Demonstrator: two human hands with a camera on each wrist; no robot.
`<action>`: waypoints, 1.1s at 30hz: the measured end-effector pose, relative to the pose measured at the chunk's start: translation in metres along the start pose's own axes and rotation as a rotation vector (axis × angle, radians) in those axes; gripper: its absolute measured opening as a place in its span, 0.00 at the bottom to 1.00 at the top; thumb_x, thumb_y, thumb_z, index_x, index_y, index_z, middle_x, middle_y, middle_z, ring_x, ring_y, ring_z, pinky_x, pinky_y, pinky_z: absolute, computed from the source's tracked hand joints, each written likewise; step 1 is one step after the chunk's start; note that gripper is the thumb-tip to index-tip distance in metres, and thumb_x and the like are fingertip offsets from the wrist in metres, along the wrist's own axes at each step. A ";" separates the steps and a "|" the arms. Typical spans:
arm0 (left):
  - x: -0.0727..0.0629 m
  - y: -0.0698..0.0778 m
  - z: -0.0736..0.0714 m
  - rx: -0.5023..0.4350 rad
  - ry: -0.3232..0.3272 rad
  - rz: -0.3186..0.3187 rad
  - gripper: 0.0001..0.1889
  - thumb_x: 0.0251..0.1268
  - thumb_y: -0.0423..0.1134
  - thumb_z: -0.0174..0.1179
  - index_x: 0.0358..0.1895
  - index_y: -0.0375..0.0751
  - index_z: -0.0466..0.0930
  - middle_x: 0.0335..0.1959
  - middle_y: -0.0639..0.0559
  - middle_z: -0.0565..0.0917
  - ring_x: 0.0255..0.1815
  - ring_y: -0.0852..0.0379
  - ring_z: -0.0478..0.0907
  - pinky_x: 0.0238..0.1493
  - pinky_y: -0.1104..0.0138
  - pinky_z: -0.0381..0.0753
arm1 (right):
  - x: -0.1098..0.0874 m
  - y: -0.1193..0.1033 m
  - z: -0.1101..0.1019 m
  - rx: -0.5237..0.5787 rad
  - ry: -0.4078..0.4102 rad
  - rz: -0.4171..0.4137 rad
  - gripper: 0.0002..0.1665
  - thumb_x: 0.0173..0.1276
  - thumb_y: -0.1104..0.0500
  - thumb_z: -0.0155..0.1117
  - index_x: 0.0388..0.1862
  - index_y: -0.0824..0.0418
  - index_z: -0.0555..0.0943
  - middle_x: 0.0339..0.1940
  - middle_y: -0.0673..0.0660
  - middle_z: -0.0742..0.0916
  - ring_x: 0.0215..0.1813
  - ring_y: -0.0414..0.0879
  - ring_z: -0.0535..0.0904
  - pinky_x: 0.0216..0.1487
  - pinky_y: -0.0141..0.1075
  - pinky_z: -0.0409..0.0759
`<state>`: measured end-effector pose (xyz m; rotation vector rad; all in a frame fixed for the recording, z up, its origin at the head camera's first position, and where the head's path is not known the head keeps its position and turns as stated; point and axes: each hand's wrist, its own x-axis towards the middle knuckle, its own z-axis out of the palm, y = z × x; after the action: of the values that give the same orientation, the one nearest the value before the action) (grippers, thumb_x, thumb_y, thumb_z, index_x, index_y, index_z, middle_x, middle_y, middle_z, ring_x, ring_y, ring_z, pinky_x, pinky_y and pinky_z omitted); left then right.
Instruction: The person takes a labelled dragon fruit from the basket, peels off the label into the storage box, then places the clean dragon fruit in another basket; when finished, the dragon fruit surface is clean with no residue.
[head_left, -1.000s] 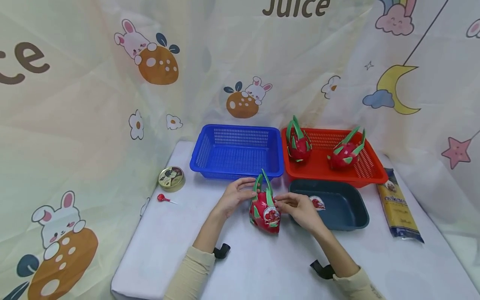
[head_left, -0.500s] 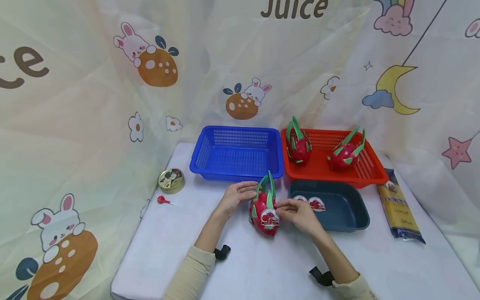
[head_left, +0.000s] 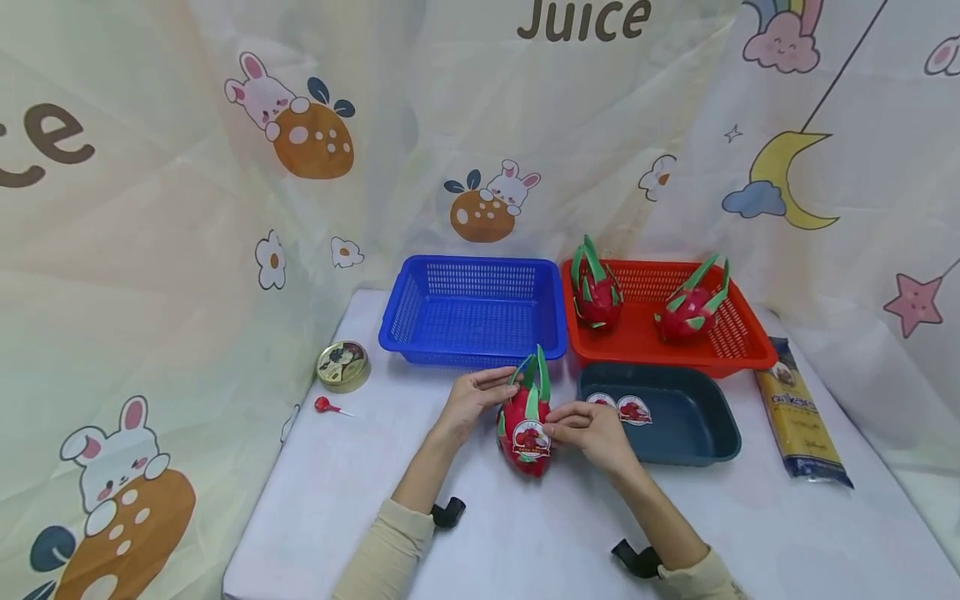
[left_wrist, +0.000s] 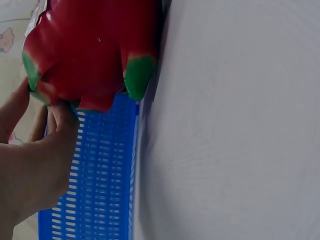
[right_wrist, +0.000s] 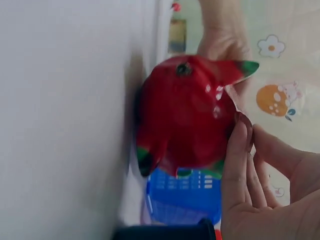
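A red dragon fruit (head_left: pixel 514 410) with green leaf tips stands on the white table in front of me. My left hand (head_left: pixel 467 406) holds it at its upper left, thumb and fingers about a green leaf. A round, printed sticker (head_left: pixel 531 440) lies against the fruit's near side. With thumb and forefinger, my right hand (head_left: pixel 594 433) pinches the sticker's right edge, which lifts off the skin in the right wrist view. The left wrist view has the fruit's red underside (left_wrist: pixel 95 50) close up, above the left fingers.
Behind the fruit is a blue basket (head_left: pixel 480 357); a red basket (head_left: pixel 720 362) beside it holds two dragon fruits. A dark tray (head_left: pixel 693 454) contains two stickers (head_left: pixel 634 409). A yellow packet (head_left: pixel 802 417) lies right; a round tin (head_left: pixel 343 367) and lollipop (head_left: pixel 324 404) lie left.
The dragon fruit has turned more upright, and its sticker has shifted slightly left, facing me more. My right hand has followed leftward, uncovering a second sticker in the tray.
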<state>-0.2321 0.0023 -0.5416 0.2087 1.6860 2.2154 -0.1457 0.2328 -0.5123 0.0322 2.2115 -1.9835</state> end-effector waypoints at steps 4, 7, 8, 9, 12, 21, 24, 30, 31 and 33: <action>0.000 0.000 0.000 -0.030 0.023 0.004 0.23 0.65 0.29 0.71 0.63 0.31 0.82 0.57 0.37 0.87 0.58 0.51 0.86 0.55 0.67 0.86 | 0.001 -0.001 0.001 0.035 -0.013 0.003 0.13 0.67 0.66 0.75 0.46 0.74 0.85 0.41 0.64 0.92 0.40 0.50 0.91 0.46 0.37 0.89; 0.000 0.000 0.001 -0.052 0.038 0.008 0.23 0.65 0.29 0.71 0.63 0.31 0.82 0.57 0.37 0.87 0.58 0.51 0.86 0.54 0.68 0.86 | 0.001 -0.002 0.002 0.064 -0.008 0.037 0.13 0.68 0.66 0.74 0.45 0.74 0.85 0.42 0.63 0.92 0.40 0.49 0.91 0.47 0.37 0.89; 0.000 0.000 0.001 -0.056 0.042 0.011 0.23 0.65 0.29 0.71 0.63 0.30 0.82 0.57 0.37 0.87 0.58 0.51 0.86 0.53 0.68 0.86 | 0.002 -0.002 0.001 0.069 -0.008 0.052 0.14 0.68 0.65 0.74 0.46 0.74 0.85 0.42 0.62 0.93 0.40 0.49 0.91 0.48 0.37 0.89; 0.001 0.000 0.001 -0.059 0.046 0.013 0.23 0.65 0.29 0.71 0.63 0.30 0.82 0.57 0.37 0.87 0.59 0.51 0.86 0.53 0.68 0.86 | 0.002 -0.002 0.001 0.072 -0.007 0.066 0.15 0.68 0.64 0.75 0.47 0.74 0.85 0.43 0.62 0.92 0.41 0.49 0.91 0.49 0.37 0.89; 0.001 0.001 0.003 -0.068 0.052 0.019 0.23 0.65 0.30 0.71 0.63 0.31 0.82 0.56 0.37 0.87 0.60 0.49 0.85 0.53 0.69 0.86 | 0.003 -0.002 0.001 0.086 0.000 0.103 0.18 0.68 0.60 0.76 0.49 0.72 0.87 0.45 0.61 0.92 0.43 0.50 0.91 0.51 0.38 0.88; 0.002 0.000 0.001 -0.075 0.062 0.012 0.23 0.66 0.29 0.70 0.64 0.31 0.82 0.57 0.37 0.87 0.60 0.49 0.85 0.53 0.69 0.86 | 0.006 -0.003 -0.001 0.193 -0.031 0.163 0.21 0.70 0.58 0.74 0.56 0.69 0.87 0.50 0.59 0.91 0.48 0.49 0.89 0.53 0.41 0.88; 0.002 -0.001 -0.001 -0.091 0.064 0.012 0.23 0.66 0.28 0.69 0.64 0.30 0.81 0.57 0.37 0.87 0.58 0.51 0.86 0.54 0.68 0.86 | 0.006 -0.006 -0.004 0.267 -0.045 0.154 0.21 0.72 0.59 0.72 0.59 0.70 0.86 0.49 0.56 0.91 0.48 0.48 0.89 0.52 0.39 0.88; 0.001 -0.001 -0.003 -0.096 0.064 0.002 0.23 0.66 0.29 0.69 0.64 0.29 0.81 0.57 0.37 0.87 0.59 0.51 0.86 0.54 0.67 0.86 | 0.004 -0.013 -0.009 0.224 -0.047 0.131 0.23 0.71 0.59 0.73 0.61 0.69 0.85 0.51 0.55 0.91 0.51 0.48 0.89 0.55 0.40 0.87; 0.001 0.000 -0.003 -0.097 0.067 0.000 0.23 0.66 0.28 0.69 0.64 0.29 0.81 0.57 0.38 0.87 0.59 0.51 0.86 0.54 0.67 0.86 | 0.003 -0.015 -0.011 0.204 -0.047 0.129 0.23 0.71 0.59 0.73 0.61 0.69 0.85 0.51 0.56 0.91 0.51 0.48 0.89 0.55 0.40 0.87; 0.001 -0.001 -0.004 -0.100 0.072 0.001 0.23 0.67 0.28 0.68 0.64 0.29 0.81 0.57 0.37 0.87 0.58 0.51 0.86 0.54 0.67 0.86 | 0.002 -0.019 -0.015 0.173 -0.043 0.121 0.23 0.72 0.59 0.73 0.62 0.69 0.84 0.52 0.56 0.91 0.50 0.48 0.89 0.56 0.40 0.87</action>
<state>-0.2344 -0.0006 -0.5435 0.1049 1.6057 2.3269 -0.1519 0.2456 -0.4925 0.1402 1.9573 -2.0817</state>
